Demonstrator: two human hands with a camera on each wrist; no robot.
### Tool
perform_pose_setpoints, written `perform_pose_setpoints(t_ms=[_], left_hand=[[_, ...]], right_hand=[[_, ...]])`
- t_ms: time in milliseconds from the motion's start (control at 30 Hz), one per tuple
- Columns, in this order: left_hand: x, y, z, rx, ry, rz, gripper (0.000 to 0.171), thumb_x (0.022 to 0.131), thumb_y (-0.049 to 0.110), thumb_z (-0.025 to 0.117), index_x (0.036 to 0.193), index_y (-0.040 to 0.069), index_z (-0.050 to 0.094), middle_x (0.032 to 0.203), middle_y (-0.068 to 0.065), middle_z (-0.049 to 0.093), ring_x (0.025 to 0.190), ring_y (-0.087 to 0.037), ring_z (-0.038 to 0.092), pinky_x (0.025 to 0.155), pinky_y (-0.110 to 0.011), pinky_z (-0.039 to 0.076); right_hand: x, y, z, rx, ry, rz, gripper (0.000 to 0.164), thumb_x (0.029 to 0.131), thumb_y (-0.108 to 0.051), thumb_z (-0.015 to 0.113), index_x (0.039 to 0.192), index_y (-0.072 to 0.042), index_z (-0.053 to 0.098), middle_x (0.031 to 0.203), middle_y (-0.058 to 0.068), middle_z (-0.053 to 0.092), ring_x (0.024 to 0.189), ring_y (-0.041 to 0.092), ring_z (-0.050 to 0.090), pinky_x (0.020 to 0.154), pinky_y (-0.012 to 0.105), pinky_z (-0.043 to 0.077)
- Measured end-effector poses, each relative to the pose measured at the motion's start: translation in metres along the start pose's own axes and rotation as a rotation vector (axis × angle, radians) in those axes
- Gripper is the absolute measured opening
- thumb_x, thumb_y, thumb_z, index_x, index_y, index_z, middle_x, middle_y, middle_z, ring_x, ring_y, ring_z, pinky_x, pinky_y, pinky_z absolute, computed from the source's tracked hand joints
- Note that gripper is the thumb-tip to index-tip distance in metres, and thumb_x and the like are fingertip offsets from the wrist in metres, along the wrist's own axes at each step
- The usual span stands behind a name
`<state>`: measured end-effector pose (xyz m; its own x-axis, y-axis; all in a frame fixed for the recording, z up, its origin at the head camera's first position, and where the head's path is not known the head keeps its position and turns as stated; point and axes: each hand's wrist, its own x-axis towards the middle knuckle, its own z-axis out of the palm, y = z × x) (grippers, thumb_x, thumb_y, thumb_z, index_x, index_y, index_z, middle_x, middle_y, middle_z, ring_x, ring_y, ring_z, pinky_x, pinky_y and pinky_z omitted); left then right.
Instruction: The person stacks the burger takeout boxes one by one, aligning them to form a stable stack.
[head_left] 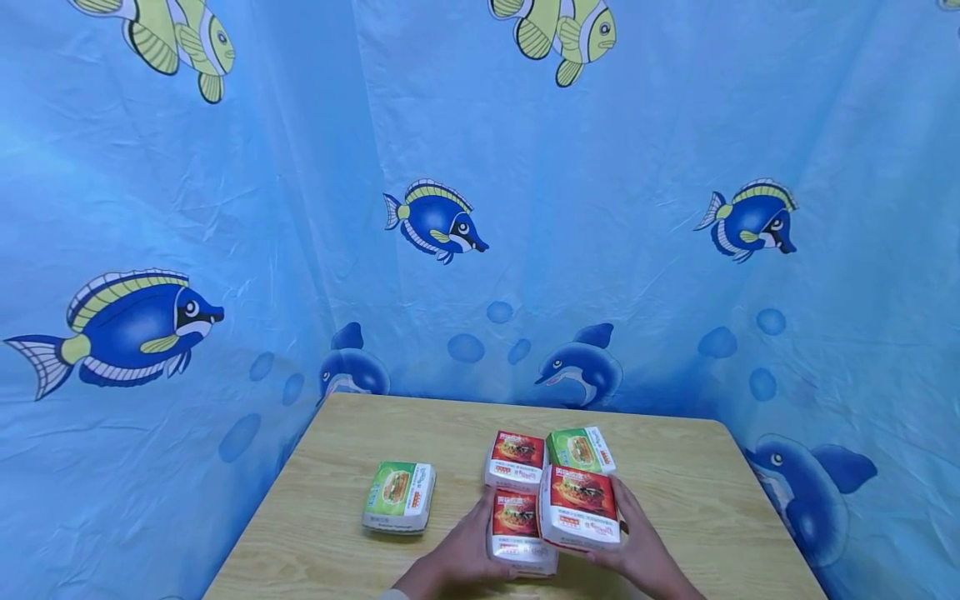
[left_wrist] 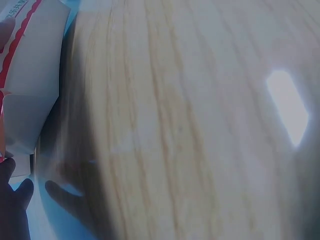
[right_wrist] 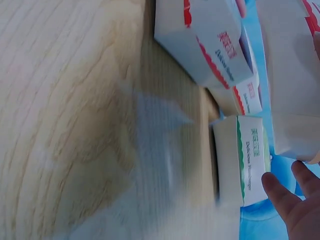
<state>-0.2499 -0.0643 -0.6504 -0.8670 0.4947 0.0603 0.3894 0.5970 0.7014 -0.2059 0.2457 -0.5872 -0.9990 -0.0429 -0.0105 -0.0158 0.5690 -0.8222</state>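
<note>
My left hand (head_left: 467, 548) grips a red-and-white hamburger box (head_left: 516, 523) by its left side, close to the tabletop. Just right of it, my right hand (head_left: 639, 546) holds a second red hamburger box (head_left: 581, 504) from its right side; in the right wrist view this box (right_wrist: 292, 75) is raised above the table. Behind the left-hand box sits a third red box (head_left: 517, 454). Beside that one, at the back right, lies a green hamburger box (head_left: 581, 450), partly hidden by the right-hand box. In the left wrist view, the gripped white box (left_wrist: 37, 65) shows at the left edge.
Another green hamburger box (head_left: 400, 496) lies apart on the left of the wooden table (head_left: 315, 500). A blue curtain (head_left: 637, 250) printed with fish and dolphins hangs around the table's back and sides.
</note>
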Motion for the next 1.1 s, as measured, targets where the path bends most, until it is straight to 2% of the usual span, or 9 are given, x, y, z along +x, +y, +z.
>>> perform_pose_setpoints(t_ms=[233, 367, 567, 733, 933, 1100], left_hand=[[0.004, 0.002, 0.007, -0.009, 0.001, -0.003, 0.138, 0.056, 0.073, 0.078, 0.158, 0.023, -0.002, 0.16, -0.009, 0.019, 0.139, -0.033, 0.03, 0.109, -0.051, 0.031], [0.01, 0.008, 0.009, -0.016, 0.01, -0.017, 0.138, 0.055, 0.07, 0.08, 0.157, 0.028, -0.002, 0.158, -0.007, 0.024, 0.138, -0.033, 0.032, 0.108, -0.053, 0.031], [0.017, 0.009, 0.012, -0.019, 0.024, 0.001, 0.137, 0.055, 0.067, 0.082, 0.157, 0.029, 0.0, 0.156, -0.005, 0.029, 0.136, -0.031, 0.035, 0.108, -0.051, 0.031], [0.014, 0.006, 0.014, -0.033, 0.015, 0.011, 0.135, 0.055, 0.068, 0.082, 0.158, 0.023, 0.007, 0.152, -0.005, 0.035, 0.135, -0.03, 0.037, 0.108, -0.049, 0.033], [0.011, 0.007, 0.014, -0.04, 0.011, 0.007, 0.138, 0.053, 0.068, 0.083, 0.158, 0.021, 0.007, 0.155, -0.006, 0.03, 0.138, -0.029, 0.034, 0.11, -0.048, 0.03], [0.011, 0.007, 0.013, -0.01, 0.023, 0.057, 0.137, 0.056, 0.069, 0.082, 0.158, 0.021, 0.005, 0.155, -0.007, 0.03, 0.138, -0.029, 0.034, 0.11, -0.046, 0.031]], right_hand=[[0.003, -0.008, 0.013, 0.004, 0.01, -0.06, 0.132, 0.056, -0.044, 0.092, 0.156, -0.004, 0.015, 0.157, 0.02, 0.017, 0.136, 0.041, 0.029, 0.098, 0.05, 0.043], [0.006, -0.01, 0.018, 0.008, 0.006, -0.067, 0.133, 0.056, -0.044, 0.093, 0.156, -0.006, 0.014, 0.158, 0.019, 0.016, 0.136, 0.04, 0.03, 0.1, 0.05, 0.042], [0.009, -0.009, 0.021, 0.008, -0.004, -0.095, 0.131, 0.056, -0.042, 0.093, 0.156, -0.005, 0.016, 0.157, 0.017, 0.019, 0.136, 0.037, 0.031, 0.098, 0.047, 0.043], [0.009, -0.006, 0.023, 0.013, -0.017, -0.117, 0.13, 0.057, -0.043, 0.092, 0.155, -0.003, 0.017, 0.157, 0.018, 0.021, 0.137, 0.036, 0.03, 0.097, 0.045, 0.044], [0.007, -0.006, 0.026, 0.026, -0.032, -0.114, 0.132, 0.054, -0.042, 0.093, 0.156, -0.006, 0.016, 0.158, 0.017, 0.019, 0.136, 0.038, 0.031, 0.1, 0.049, 0.041], [0.006, -0.013, 0.028, 0.005, -0.054, -0.131, 0.132, 0.056, -0.047, 0.091, 0.156, -0.006, 0.015, 0.158, 0.019, 0.018, 0.136, 0.039, 0.032, 0.1, 0.049, 0.04]])
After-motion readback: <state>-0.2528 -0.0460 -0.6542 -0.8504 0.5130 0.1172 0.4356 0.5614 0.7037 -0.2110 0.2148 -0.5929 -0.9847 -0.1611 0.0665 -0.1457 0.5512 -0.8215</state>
